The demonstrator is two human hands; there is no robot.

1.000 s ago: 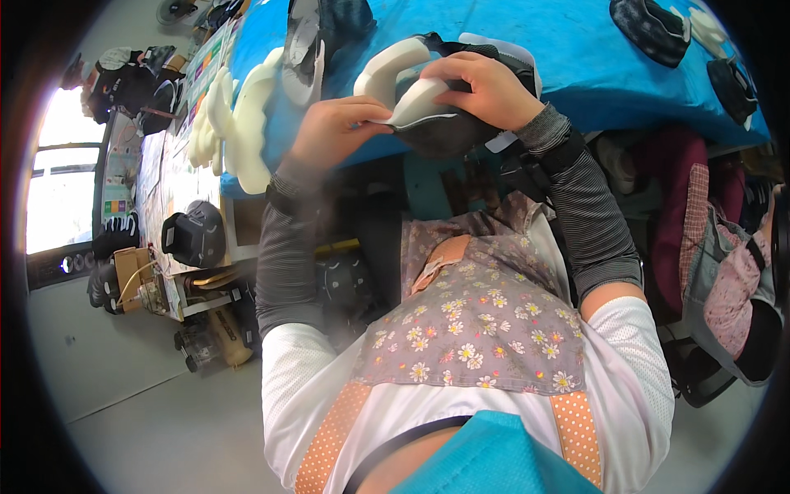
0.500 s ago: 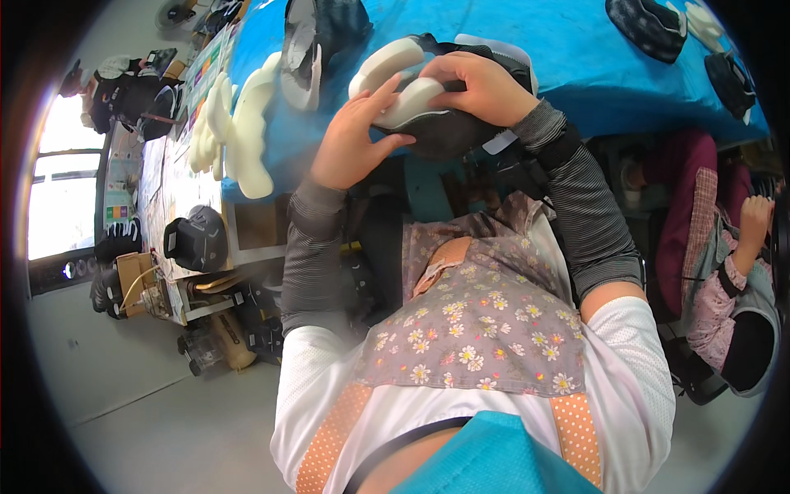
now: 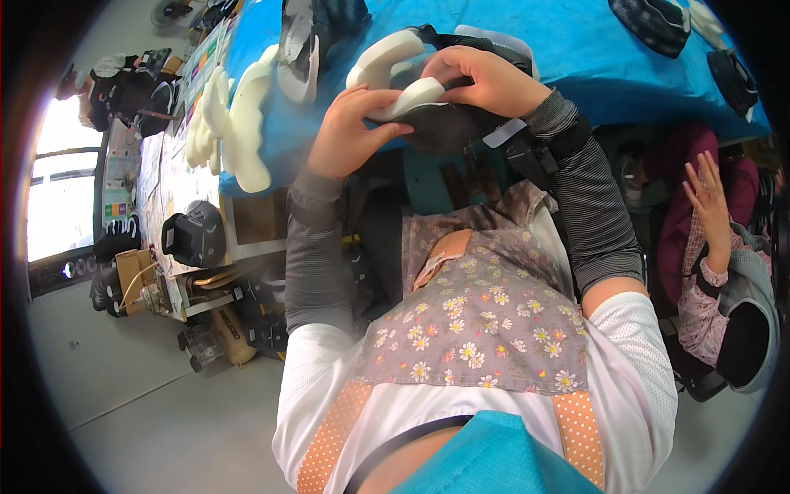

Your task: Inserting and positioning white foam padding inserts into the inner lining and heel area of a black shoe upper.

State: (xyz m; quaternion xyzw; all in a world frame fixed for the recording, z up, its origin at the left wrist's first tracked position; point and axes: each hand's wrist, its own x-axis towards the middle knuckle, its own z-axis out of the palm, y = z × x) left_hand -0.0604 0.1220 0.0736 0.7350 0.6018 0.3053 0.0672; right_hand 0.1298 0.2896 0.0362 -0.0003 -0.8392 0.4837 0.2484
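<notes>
Now: seating the pad in the dark shell

Both my hands work above the blue-covered bench [image 3: 559,49]. My left hand [image 3: 350,136] pinches the curved white foam pad [image 3: 411,96] against the dark grey padded shell [image 3: 444,128]. My right hand [image 3: 485,78] is curled over the shell's top, gripping it. Judging by this, pressing the pad flush comes next.

Bright daylight from window [image 3: 62,198] at left, blown-out glare, soft shadows, strong fisheye bending, dark rim

Single head-worn fisheye view looks steeply down the person's chest toward the blue table [image 3: 576,58], close above; edges bend.
</notes>
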